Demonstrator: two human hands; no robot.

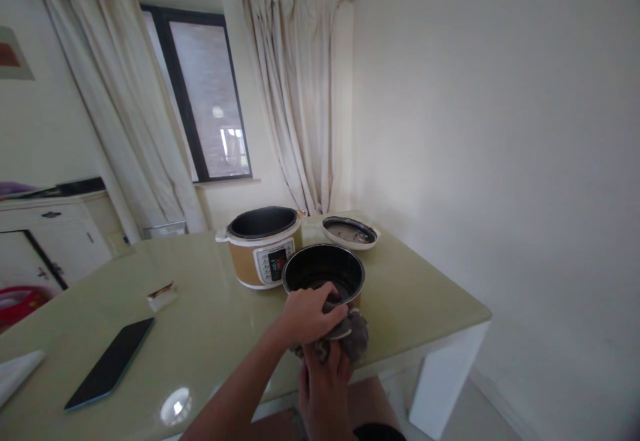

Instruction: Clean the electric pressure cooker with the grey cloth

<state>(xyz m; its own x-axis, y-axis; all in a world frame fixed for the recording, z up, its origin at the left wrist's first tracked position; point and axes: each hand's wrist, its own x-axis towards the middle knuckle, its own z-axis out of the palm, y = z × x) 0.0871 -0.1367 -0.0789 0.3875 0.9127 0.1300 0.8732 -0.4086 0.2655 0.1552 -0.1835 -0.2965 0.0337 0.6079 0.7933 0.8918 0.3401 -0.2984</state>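
Observation:
A grey cloth [357,334] is bunched between my two hands at the near side of a black inner pot [323,261]. My left hand [310,314] closes over the top of the cloth, its fingers by the pot's near rim. Just below, my right hand [325,374] grips the underside of the same cloth, its fingers partly hidden. The pot stands upright on the table, its dark inside showing. Behind it to the left is an electric pressure cooker [243,264], lidless, with a button panel. The cooker's lid [350,234] lies upturned behind the pot.
The pale green table [210,274] has its right corner near a white wall. On its left side lie a dark tablet or phone [113,364], a small white packet [162,296] and a white item [19,374]. A window and curtains [295,94] are behind.

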